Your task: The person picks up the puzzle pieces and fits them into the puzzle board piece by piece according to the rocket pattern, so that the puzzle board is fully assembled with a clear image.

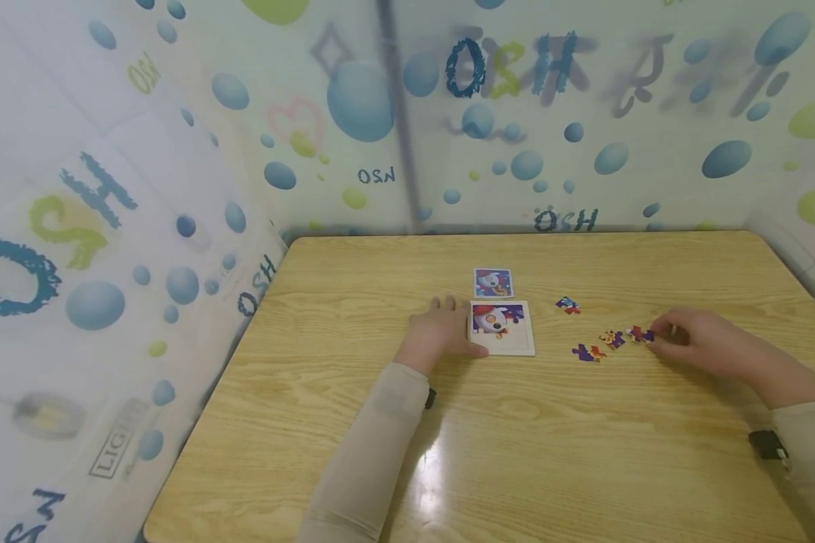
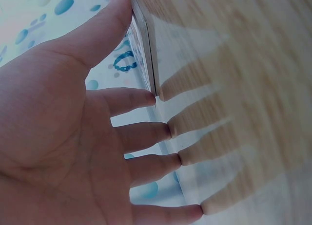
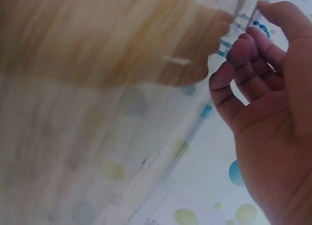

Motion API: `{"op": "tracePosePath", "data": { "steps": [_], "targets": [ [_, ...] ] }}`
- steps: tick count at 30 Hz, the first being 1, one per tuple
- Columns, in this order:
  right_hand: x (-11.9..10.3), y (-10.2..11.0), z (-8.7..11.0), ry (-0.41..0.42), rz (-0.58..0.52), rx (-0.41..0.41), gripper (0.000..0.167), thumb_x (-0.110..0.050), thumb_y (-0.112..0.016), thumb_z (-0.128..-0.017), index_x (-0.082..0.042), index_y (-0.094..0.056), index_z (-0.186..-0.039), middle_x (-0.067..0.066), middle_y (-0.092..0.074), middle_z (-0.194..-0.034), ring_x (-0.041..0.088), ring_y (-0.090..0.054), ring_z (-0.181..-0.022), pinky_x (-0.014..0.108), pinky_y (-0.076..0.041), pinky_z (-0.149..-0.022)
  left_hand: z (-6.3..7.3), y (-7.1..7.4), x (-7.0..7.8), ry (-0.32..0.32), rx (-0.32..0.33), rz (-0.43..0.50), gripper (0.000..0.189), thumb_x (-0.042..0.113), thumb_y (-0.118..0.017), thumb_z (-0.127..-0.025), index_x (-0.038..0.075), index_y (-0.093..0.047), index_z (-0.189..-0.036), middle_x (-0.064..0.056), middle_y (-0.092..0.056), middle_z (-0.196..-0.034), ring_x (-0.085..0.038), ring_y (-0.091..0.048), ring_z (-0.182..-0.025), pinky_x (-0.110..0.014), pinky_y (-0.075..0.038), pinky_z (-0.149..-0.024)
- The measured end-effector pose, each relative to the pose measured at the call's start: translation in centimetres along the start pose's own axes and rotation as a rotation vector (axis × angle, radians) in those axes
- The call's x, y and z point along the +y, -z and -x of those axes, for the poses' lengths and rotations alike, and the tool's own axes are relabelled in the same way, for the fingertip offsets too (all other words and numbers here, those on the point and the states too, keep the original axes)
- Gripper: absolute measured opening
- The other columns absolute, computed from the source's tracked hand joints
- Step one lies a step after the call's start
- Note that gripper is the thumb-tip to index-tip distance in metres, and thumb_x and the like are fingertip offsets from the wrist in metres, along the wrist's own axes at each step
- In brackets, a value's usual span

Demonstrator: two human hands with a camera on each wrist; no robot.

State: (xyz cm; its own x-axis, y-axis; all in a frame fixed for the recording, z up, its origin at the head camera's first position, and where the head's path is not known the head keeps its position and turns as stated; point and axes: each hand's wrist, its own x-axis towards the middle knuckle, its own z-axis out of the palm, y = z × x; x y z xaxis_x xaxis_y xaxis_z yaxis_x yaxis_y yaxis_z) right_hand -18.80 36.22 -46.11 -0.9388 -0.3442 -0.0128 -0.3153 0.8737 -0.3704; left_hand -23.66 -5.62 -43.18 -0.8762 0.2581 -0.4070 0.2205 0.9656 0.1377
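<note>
A square puzzle board (image 1: 509, 343), partly filled with a white cartoon face, lies flat on the table. Beside its left edge rests my left hand (image 1: 441, 332), thumb at the near edge; in the left wrist view the straight fingers (image 2: 146, 137) touch the tabletop, index tip against the board's edge. On the right, my right hand (image 1: 699, 343) pinches a purple and red puzzle piece (image 1: 640, 334) between thumb and index finger. In the right wrist view the thumb (image 3: 287, 20) and fingers come together on a thin edge. More loose pieces (image 1: 588, 352) lie left of that hand.
A small picture card (image 1: 493, 283) with a similar face lies just behind the board. Another puzzle piece (image 1: 568, 305) sits farther back on the wooden table (image 1: 299, 317). Walls with printed bubbles (image 1: 360, 102) stand behind and at the left of the table.
</note>
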Motion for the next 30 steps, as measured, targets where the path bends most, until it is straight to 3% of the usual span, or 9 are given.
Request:
{"op": "tracePosePath", "data": {
  "steps": [8,20,30],
  "targets": [
    [-2.7,0.0,-1.4,0.006,-0.061,-0.026,0.026,-0.023,-0.081,-0.095,-0.005,-0.074,-0.112,-0.003,-0.068,-0.091,0.0,-0.052,-0.076,0.024,-0.049,-0.062,0.0,0.0,0.0,0.0,0.001,0.005,0.108,0.071,-0.073,-0.089,0.023,-0.022,-0.172,-0.011,-0.015,-0.181,-0.038,-0.014,-0.168,-0.072,-0.032,-0.126],
    [-8.5,-2.1,-5.9,0.134,-0.097,-0.082,0.02,-0.024,-0.083,-0.093,-0.012,-0.072,-0.105,-0.005,-0.063,-0.086,0.008,-0.05,-0.072,0.024,-0.046,-0.062,-0.2,-0.2,-0.3,-0.016,0.005,0.01,0.109,0.072,-0.073,-0.089,0.022,-0.023,-0.172,-0.012,-0.016,-0.181,-0.039,-0.015,-0.167,-0.073,-0.032,-0.124],
    [-11.8,-3.0,-9.4,0.163,-0.094,-0.115,0.024,-0.024,-0.08,-0.096,-0.009,-0.073,-0.113,0.001,-0.07,-0.101,0.014,-0.055,-0.083,0.034,-0.053,-0.075,-0.4,-0.2,-0.2,-0.008,0.005,0.0,0.108,0.072,-0.073,-0.089,0.022,-0.024,-0.171,-0.011,-0.017,-0.18,-0.038,-0.017,-0.167,-0.073,-0.034,-0.123]
  ]
}}
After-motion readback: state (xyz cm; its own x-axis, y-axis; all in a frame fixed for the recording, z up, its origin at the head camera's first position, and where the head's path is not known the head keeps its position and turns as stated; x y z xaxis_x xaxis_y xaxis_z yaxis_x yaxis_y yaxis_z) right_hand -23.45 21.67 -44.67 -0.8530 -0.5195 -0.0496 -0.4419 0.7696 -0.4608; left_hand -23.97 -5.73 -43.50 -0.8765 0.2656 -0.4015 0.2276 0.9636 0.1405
